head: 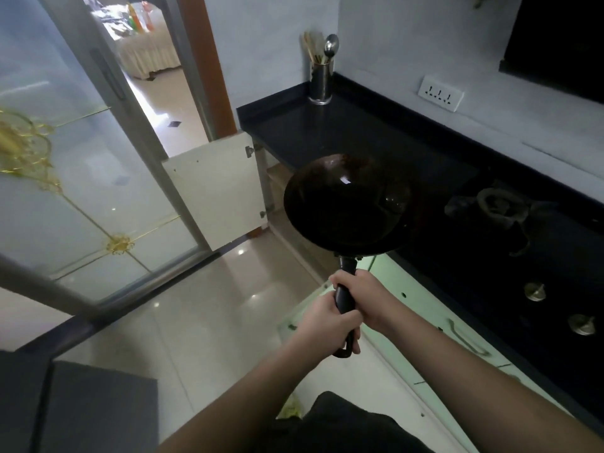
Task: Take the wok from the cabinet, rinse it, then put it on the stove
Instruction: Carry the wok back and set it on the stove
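Both hands grip the long black handle of the wok (346, 207): right hand (366, 297) wrapped round it nearer the bowl, left hand (327, 318) closed round it just behind, the two touching. Wok is held in the air, bowl up, over the front edge of the dark counter (343, 125), left of the stove (500, 207). Cabinet door (212, 191) below the counter stands open; utensil holder (321, 81) sits at the counter's far corner.

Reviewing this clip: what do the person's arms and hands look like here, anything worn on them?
Both forearms are bare up to the frame's lower edge: no sleeves show. The left hand and right hand carry no gloves, and no rings, watch or bands are visible. Dark clothing shows at the bottom edge between the arms.
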{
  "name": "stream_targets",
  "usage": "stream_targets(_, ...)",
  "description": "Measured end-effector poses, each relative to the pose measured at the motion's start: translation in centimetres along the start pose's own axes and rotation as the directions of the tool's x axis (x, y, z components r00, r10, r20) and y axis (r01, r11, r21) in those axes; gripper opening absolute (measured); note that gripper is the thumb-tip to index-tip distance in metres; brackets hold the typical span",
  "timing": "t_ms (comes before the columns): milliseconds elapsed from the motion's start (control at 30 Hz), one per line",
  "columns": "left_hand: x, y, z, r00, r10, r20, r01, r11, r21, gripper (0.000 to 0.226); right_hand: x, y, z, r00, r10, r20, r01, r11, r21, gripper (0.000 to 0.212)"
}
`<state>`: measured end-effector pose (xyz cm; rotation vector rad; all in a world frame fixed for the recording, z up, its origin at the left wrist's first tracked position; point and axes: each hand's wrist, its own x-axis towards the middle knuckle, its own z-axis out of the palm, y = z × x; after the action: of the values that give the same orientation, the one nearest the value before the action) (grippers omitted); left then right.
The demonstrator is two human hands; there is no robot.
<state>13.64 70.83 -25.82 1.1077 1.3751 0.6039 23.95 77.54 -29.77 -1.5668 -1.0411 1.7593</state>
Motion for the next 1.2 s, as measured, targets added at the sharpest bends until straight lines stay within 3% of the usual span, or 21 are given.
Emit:
stream_targets(333, 8.3, 3.5, -5.1, 0.992, 0.009, 0.125, -0.019, 0.997, 0.080, 0.003, 7.3, -4.2, -0.1, 0.987, 0.027, -0.160, -0.009, 0.994, 0.110, 0.020)
stream_targets(500, 13.2, 4.9, -5.1, 0.989, 0.000, 0.151, -0.018, 0.993, 0.115, 0.002, 10.9, -5.6, -2.4, 0.990, -0.012, -0.143, 0.031, 0.991, 0.127, 0.023)
stream_targets(667, 18.0, 7.3, -4.6, 0.987, -0.018, 0.159, -0.004, 0.990, 0.140, 0.005, 15.3, -7.3, -5.2, 0.985, 0.039, -0.171, -0.013, 0.989, 0.148, 0.028)
stream_targets(833, 22.9, 9.2, -4.2, 0.983, -0.008, 0.183, -0.024, 0.985, 0.172, 0.004, 19.2, -9.0, -7.9, 0.987, 0.039, -0.155, -0.002, 0.973, 0.229, 0.022)
stream_targets(1000, 26.5, 10.5, -3.8, 0.975, -0.016, 0.221, -0.026, 0.982, 0.188, 0.006, 22.0, -10.0, -9.9, 0.987, 0.051, -0.154, -0.017, 0.976, 0.216, 0.044)
stream_targets(1200, 28.8, 11.6, -3.4, 0.972, -0.031, 0.232, -0.009, 0.985, 0.172, 0.007, 24.6, -10.4, -11.4, 0.983, 0.065, -0.170, -0.018, 0.963, 0.267, 0.021)
